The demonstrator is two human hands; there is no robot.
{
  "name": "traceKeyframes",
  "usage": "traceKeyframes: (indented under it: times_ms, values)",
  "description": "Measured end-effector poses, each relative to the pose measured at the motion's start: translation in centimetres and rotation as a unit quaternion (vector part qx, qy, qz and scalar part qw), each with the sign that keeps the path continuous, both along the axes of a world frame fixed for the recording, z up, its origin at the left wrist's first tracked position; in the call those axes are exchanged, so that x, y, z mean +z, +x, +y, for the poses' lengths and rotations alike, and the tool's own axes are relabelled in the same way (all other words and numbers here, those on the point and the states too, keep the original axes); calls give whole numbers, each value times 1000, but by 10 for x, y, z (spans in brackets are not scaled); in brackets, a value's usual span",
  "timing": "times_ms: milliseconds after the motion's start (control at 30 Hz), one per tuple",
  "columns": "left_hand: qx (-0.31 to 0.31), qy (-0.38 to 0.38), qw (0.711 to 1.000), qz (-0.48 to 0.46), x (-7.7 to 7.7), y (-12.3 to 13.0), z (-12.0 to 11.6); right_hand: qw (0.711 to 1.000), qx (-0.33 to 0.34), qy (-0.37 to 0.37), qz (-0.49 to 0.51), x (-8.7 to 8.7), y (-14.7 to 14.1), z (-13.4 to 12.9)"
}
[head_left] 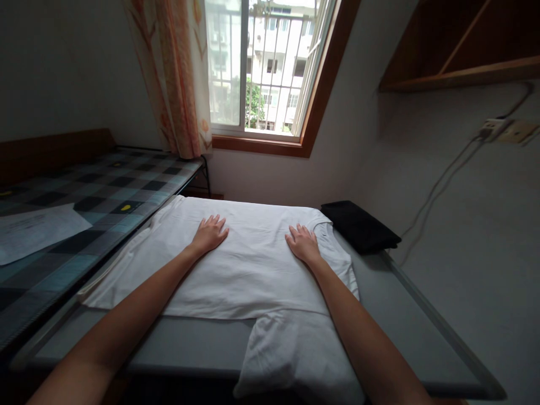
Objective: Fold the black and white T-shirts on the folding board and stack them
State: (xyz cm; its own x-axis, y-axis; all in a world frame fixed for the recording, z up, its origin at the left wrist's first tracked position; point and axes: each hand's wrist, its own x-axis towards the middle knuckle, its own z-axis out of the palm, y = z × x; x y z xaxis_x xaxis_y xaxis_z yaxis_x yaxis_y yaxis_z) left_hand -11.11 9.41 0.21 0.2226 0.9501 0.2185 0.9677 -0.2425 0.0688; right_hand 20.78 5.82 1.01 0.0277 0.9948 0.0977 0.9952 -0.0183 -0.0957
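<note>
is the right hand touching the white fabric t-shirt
Touching: the head view shows the right hand lying palm down on the white fabric t-shirt.

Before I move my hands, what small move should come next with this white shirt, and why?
Probably move the right hand to the near sleeve and lay it onto the white shirt's body. That sleeve droops over the near edge of the table, while the body lies mostly flat, with the left hand resting on it.
</note>
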Motion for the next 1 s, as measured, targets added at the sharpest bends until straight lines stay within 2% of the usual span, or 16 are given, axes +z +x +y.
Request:
traceKeyframes:
  times_ms: [1000]
  values:
    - [1, 5, 1000, 2, 0, 0, 0, 1000, 3, 0, -4, -3, 1, 1]
